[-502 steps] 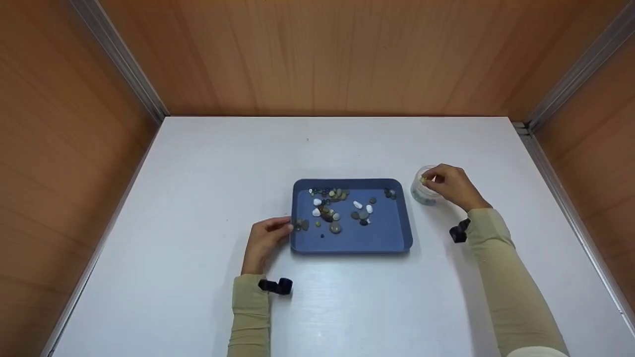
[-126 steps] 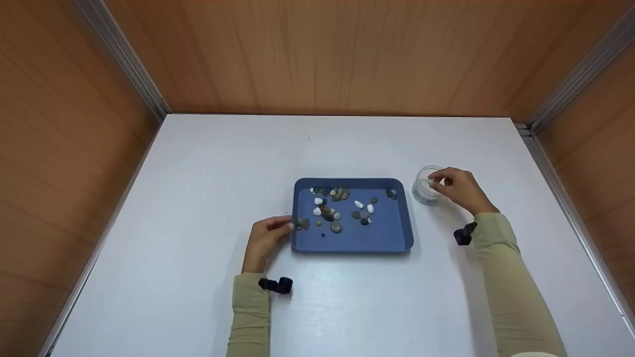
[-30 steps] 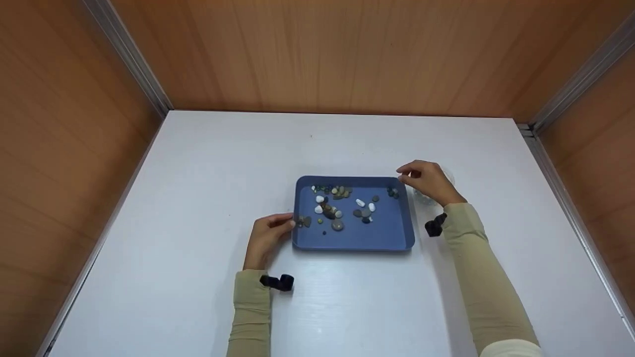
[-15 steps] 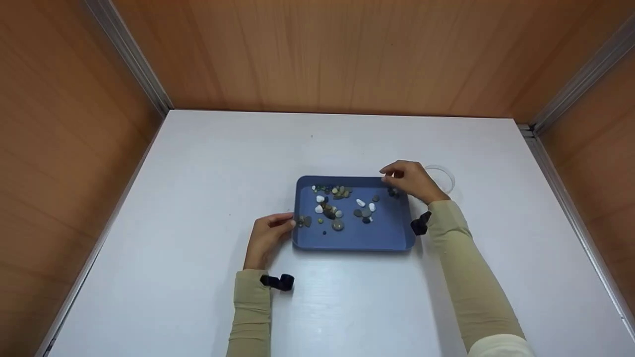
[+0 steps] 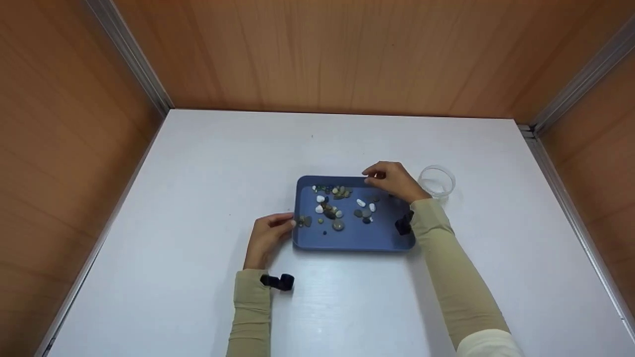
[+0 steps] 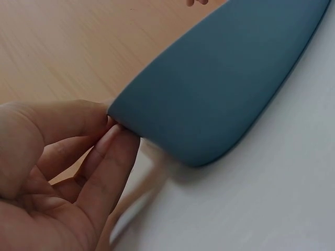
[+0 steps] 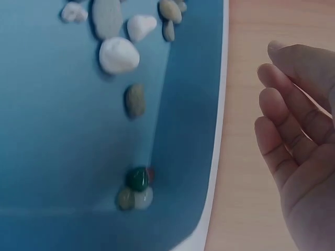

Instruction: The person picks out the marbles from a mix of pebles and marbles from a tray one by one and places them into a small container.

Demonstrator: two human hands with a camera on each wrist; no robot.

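Left hand [image 5: 265,237] lay nearest on white table [image 5: 198,198], fingers and thumb pinching left rim of blue tray [image 5: 354,240]; left wrist view showed tray's smooth matte underside lifted slightly at that corner. Tray sat mid-table, rectangular, rounded corners, shallow walls. Pebbles [image 5: 337,210] scattered inside: white, grey, brown, few dark green, mostly toward far half. Right hand [image 5: 392,181] hovered over tray's far right part, fingers loosely bent, holding nothing visible. Clear glass cup [image 5: 436,181] stood just right of tray, apart from hand.

Recording booth: white table [image 5: 198,208] boxed by wood-grain panels [image 5: 322,54].
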